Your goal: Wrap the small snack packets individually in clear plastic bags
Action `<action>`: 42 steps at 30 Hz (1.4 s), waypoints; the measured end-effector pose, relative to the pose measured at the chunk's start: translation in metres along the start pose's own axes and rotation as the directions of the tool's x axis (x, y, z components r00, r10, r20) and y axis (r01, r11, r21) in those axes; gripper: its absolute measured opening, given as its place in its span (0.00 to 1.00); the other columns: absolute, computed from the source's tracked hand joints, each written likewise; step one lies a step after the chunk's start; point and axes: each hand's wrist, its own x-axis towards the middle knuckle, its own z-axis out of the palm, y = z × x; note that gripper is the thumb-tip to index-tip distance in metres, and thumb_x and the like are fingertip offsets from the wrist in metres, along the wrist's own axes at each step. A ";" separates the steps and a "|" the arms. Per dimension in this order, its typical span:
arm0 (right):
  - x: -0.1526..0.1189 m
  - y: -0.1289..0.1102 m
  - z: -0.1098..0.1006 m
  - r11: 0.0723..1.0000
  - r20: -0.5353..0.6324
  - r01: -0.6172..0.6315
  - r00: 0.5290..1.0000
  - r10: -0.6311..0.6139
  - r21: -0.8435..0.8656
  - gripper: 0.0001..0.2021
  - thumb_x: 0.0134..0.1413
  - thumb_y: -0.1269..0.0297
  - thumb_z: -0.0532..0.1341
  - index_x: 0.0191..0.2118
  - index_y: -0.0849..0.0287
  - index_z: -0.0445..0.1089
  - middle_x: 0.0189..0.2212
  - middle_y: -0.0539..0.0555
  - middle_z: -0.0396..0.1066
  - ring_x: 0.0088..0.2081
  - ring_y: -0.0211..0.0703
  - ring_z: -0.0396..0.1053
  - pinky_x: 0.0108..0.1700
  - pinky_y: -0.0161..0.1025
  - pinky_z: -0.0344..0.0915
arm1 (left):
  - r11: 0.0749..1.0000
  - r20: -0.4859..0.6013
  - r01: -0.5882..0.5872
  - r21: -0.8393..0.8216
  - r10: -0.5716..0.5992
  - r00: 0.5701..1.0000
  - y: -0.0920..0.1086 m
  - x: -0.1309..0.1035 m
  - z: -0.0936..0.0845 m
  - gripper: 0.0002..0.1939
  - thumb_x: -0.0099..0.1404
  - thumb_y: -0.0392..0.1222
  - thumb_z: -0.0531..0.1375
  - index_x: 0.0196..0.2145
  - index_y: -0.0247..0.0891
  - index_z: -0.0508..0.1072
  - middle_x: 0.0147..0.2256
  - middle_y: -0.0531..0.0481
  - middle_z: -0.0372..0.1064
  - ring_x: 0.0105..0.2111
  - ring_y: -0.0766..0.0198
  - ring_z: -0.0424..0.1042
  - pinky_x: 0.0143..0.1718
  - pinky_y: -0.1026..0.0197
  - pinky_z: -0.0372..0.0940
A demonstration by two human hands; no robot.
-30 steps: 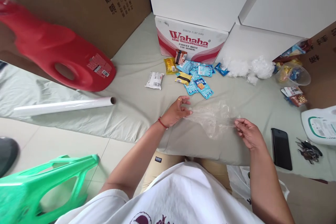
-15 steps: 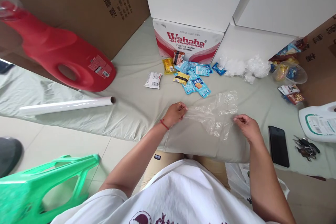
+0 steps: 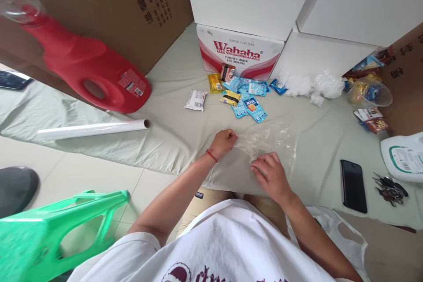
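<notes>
A heap of snack packets (image 3: 243, 94) is lying above centre, before a Wahaha box (image 3: 239, 53); a red jug (image 3: 89, 68) and a film roll (image 3: 94, 129) are sitting at the left, a phone (image 3: 353, 186) at the right. The clear plastic bag (image 3: 276, 147), at centre, is lying crumpled, running left-right. The left hand (image 3: 224, 142) is pinching its left edge; the right hand (image 3: 269, 176), having come inward since half a second ago, is gripping it nearby.

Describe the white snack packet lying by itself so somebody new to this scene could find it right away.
Start at the Wahaha box standing on the pale green sheet. In front of it lies a cluster of blue and yellow snack packets; look just left of that cluster. The white snack packet lies apart there, the only white one, with black print.
</notes>
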 end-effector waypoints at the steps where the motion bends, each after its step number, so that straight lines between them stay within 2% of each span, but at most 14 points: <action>1: -0.003 -0.005 0.003 0.997 0.007 0.072 0.997 -0.072 -0.001 0.08 0.66 0.72 0.60 0.42 0.56 0.77 0.40 0.56 0.74 0.44 0.48 0.65 0.46 0.44 0.69 | 1.000 0.008 0.010 -0.003 -0.010 1.000 0.000 0.001 0.000 0.14 0.67 0.50 0.57 0.27 0.40 0.66 0.19 0.57 0.62 0.18 0.69 0.58 0.22 0.66 0.53; 4: -0.013 -0.014 0.011 0.977 0.069 0.212 0.975 -0.211 -0.015 0.10 0.63 0.77 0.60 0.42 0.57 0.76 0.45 0.56 0.75 0.47 0.48 0.65 0.50 0.45 0.71 | 0.999 0.027 0.040 0.004 -0.040 0.999 0.002 0.007 -0.002 0.14 0.68 0.47 0.55 0.26 0.40 0.65 0.19 0.57 0.61 0.18 0.69 0.57 0.22 0.65 0.54; 8: -0.021 -0.014 0.023 0.959 0.194 0.284 0.942 -0.275 -0.016 0.09 0.62 0.78 0.59 0.40 0.58 0.75 0.57 0.57 0.74 0.56 0.51 0.65 0.59 0.51 0.71 | 0.997 -0.007 0.054 0.060 -0.054 0.999 0.005 0.015 -0.007 0.15 0.69 0.47 0.55 0.25 0.40 0.66 0.20 0.56 0.61 0.19 0.67 0.59 0.24 0.64 0.55; 12: -0.020 -0.010 0.033 0.953 0.307 0.302 0.907 -0.290 0.008 0.08 0.62 0.77 0.60 0.37 0.60 0.75 0.66 0.60 0.67 0.66 0.54 0.60 0.67 0.56 0.66 | 0.988 -0.172 0.040 0.148 -0.014 0.985 0.009 0.020 -0.017 0.10 0.63 0.44 0.64 0.31 0.40 0.66 0.26 0.54 0.64 0.29 0.63 0.65 0.31 0.63 0.58; 14: -0.018 -0.010 0.036 0.958 0.362 0.287 0.892 -0.272 0.013 0.08 0.63 0.76 0.59 0.37 0.61 0.75 0.68 0.60 0.64 0.70 0.54 0.57 0.71 0.59 0.61 | 0.983 -0.252 0.040 0.178 0.007 0.968 0.015 0.017 -0.022 0.14 0.58 0.41 0.68 0.32 0.41 0.63 0.28 0.55 0.64 0.31 0.63 0.66 0.33 0.63 0.60; 16: -0.015 -0.012 0.038 0.964 0.419 0.264 0.873 -0.248 0.021 0.08 0.64 0.74 0.58 0.39 0.61 0.75 0.70 0.60 0.61 0.72 0.53 0.54 0.74 0.60 0.56 | 0.993 -0.268 0.048 0.112 -0.016 0.963 0.023 0.008 -0.024 0.17 0.58 0.39 0.68 0.32 0.42 0.60 0.27 0.57 0.61 0.28 0.64 0.67 0.32 0.63 0.61; 19: -0.011 -0.014 0.039 0.971 0.480 0.235 0.849 -0.221 0.030 0.10 0.66 0.73 0.56 0.42 0.62 0.75 0.72 0.61 0.58 0.74 0.52 0.51 0.76 0.60 0.51 | 0.981 -0.169 0.049 -0.186 -0.081 0.982 0.037 -0.016 -0.018 0.12 0.63 0.39 0.62 0.34 0.42 0.58 0.30 0.57 0.62 0.26 0.66 0.72 0.31 0.63 0.67; 21: -0.008 -0.016 0.040 0.974 0.491 0.226 0.845 -0.212 0.030 0.11 0.64 0.74 0.56 0.44 0.63 0.75 0.71 0.62 0.58 0.74 0.52 0.51 0.76 0.60 0.49 | 0.964 -0.114 0.000 -0.266 -0.032 0.993 0.045 -0.033 -0.009 0.07 0.65 0.38 0.59 0.36 0.42 0.60 0.34 0.54 0.67 0.31 0.64 0.77 0.35 0.61 0.72; 25: -0.001 -0.019 0.042 0.976 0.487 0.215 0.850 -0.201 0.028 0.10 0.57 0.76 0.58 0.41 0.63 0.75 0.65 0.65 0.66 0.71 0.56 0.55 0.75 0.60 0.52 | 0.975 -0.051 -0.187 0.120 0.194 0.980 0.046 -0.049 0.015 0.04 0.63 0.35 0.58 0.37 0.39 0.70 0.46 0.42 0.75 0.51 0.53 0.76 0.54 0.51 0.72; 28: 0.002 -0.020 0.041 0.976 0.506 0.216 0.840 -0.196 0.019 0.09 0.55 0.76 0.60 0.40 0.62 0.75 0.59 0.65 0.70 0.69 0.58 0.57 0.73 0.59 0.55 | 0.867 0.016 -0.252 0.431 0.272 0.962 0.036 -0.039 0.028 0.08 0.65 0.35 0.58 0.40 0.34 0.76 0.61 0.31 0.68 0.67 0.43 0.62 0.66 0.44 0.62; 30: 0.002 -0.021 0.040 0.974 0.509 0.228 0.837 -0.199 0.006 0.08 0.56 0.74 0.61 0.41 0.63 0.75 0.62 0.66 0.67 0.69 0.59 0.57 0.73 0.60 0.54 | 0.804 0.032 -0.241 0.544 0.266 0.963 0.029 -0.028 0.032 0.13 0.67 0.36 0.57 0.46 0.29 0.77 0.67 0.26 0.62 0.71 0.40 0.56 0.70 0.41 0.55; 34: -0.004 -0.021 0.041 0.966 0.467 0.257 0.858 -0.212 -0.034 0.08 0.63 0.73 0.59 0.43 0.63 0.75 0.70 0.64 0.60 0.72 0.57 0.54 0.74 0.63 0.52 | 0.795 0.032 -0.236 0.558 0.263 0.964 0.026 -0.005 0.026 0.18 0.72 0.37 0.52 0.54 0.28 0.73 0.64 0.28 0.65 0.69 0.43 0.60 0.70 0.38 0.52; 38: -0.015 -0.025 0.050 0.950 0.397 0.309 0.877 -0.271 -0.034 0.11 0.67 0.75 0.56 0.45 0.62 0.76 0.69 0.61 0.64 0.72 0.53 0.56 0.74 0.60 0.56 | 0.782 0.132 -0.314 0.538 0.290 0.948 0.034 0.016 0.009 0.15 0.74 0.36 0.48 0.38 0.37 0.75 0.47 0.38 0.77 0.57 0.52 0.72 0.64 0.50 0.62; 42: -0.022 -0.031 0.066 0.922 0.409 0.386 0.837 -0.365 0.034 0.13 0.67 0.76 0.56 0.48 0.65 0.78 0.68 0.61 0.65 0.72 0.51 0.58 0.74 0.52 0.59 | 0.768 0.171 -0.317 0.556 0.268 0.948 0.042 0.025 0.003 0.15 0.73 0.36 0.49 0.33 0.38 0.74 0.43 0.39 0.78 0.47 0.53 0.76 0.56 0.53 0.68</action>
